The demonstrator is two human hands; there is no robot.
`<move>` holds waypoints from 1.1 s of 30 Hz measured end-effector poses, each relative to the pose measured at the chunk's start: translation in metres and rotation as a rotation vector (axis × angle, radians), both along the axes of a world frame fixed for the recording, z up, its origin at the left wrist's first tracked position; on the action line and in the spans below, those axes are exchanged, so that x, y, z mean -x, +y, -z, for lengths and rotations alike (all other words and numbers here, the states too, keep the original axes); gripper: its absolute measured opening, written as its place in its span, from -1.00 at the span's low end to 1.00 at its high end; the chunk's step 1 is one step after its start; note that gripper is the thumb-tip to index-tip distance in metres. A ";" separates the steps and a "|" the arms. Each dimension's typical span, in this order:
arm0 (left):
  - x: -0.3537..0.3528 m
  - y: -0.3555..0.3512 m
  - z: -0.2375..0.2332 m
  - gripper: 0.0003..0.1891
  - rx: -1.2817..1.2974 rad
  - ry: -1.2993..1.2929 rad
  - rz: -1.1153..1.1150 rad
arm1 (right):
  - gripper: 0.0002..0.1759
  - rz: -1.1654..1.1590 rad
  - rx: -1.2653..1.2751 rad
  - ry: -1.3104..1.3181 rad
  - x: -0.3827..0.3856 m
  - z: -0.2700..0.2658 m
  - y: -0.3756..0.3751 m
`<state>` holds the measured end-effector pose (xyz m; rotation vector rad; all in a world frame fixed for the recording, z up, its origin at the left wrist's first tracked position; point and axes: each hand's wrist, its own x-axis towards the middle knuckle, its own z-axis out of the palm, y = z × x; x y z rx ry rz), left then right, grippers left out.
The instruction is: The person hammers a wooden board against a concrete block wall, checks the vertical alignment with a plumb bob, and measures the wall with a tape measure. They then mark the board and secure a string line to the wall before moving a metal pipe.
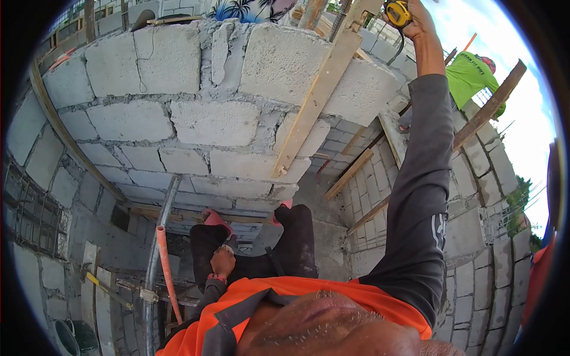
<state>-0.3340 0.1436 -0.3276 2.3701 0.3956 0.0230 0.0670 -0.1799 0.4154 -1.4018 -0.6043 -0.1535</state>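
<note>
My right hand (418, 24) is raised at the top right, closed around a yellow and black tape measure (398, 13). It is close to the upper end of a long wooden board (317, 104), which leans at a slant against the grey block wall (214, 121). Down by my left thigh, my left hand (222, 261) is closed on a tool with a grey metal end (231, 242). Its exact kind is hard to make out.
A metal pipe (160, 237) and an orange tube (166, 261) rise at my left. Beyond them are a yellow-handled hammer (110, 291) and a bucket (66, 338). A person in a green shirt (472, 77) is at the upper right, near a slanted wooden beam (490, 107).
</note>
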 end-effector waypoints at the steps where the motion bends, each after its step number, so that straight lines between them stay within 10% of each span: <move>1: 0.000 0.000 -0.001 -0.89 0.007 0.005 -0.002 | -0.68 0.015 0.002 -0.021 0.001 0.000 0.001; 29: -0.004 0.000 0.001 -0.87 0.036 0.040 0.008 | -0.82 -0.065 0.024 -0.050 -0.015 -0.015 -0.015; 33: -0.076 -0.016 -0.071 -0.88 0.219 -0.281 0.097 | -0.82 -0.098 0.036 -0.083 -0.022 -0.010 -0.019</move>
